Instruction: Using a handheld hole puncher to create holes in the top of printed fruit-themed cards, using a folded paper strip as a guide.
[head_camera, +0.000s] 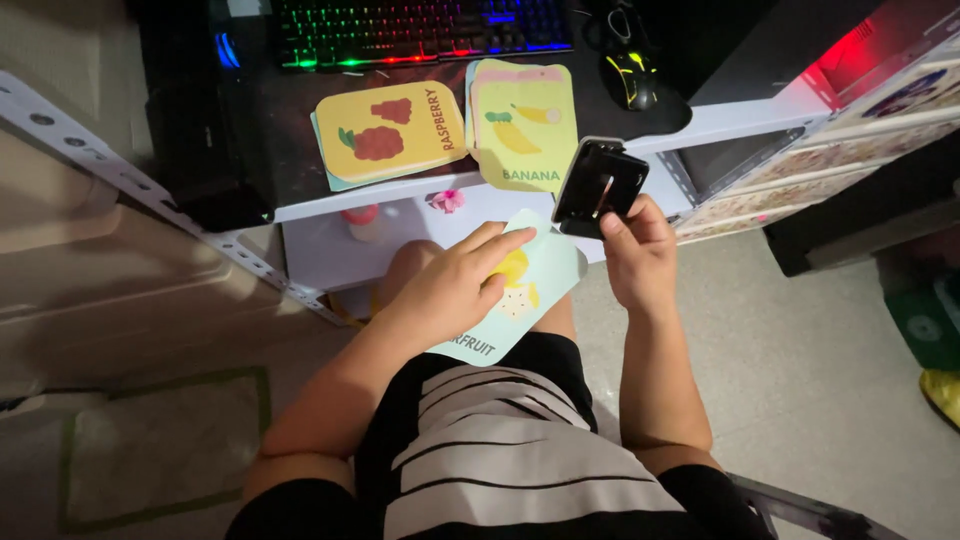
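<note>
Hands holding fruit card (540, 275), black punch (600, 187)

The scene is dim overall, darkest toward twelve o'clock, where the desk top nearly vanishes into black. A rainbow-lit keyboard (425, 30) glows there, and a mouse (632, 78) shows thin yellow light lines beside it. A hard red glow burns at one o'clock. Softer, even light falls on the middle, so the pale card (545, 265) and the two cards on the desk edge (400, 185) read clearly. The floor toward four o'clock is evenly grey. Straight edges bow slightly toward nine o'clock. Focus is fair, and corners look soft.
</note>
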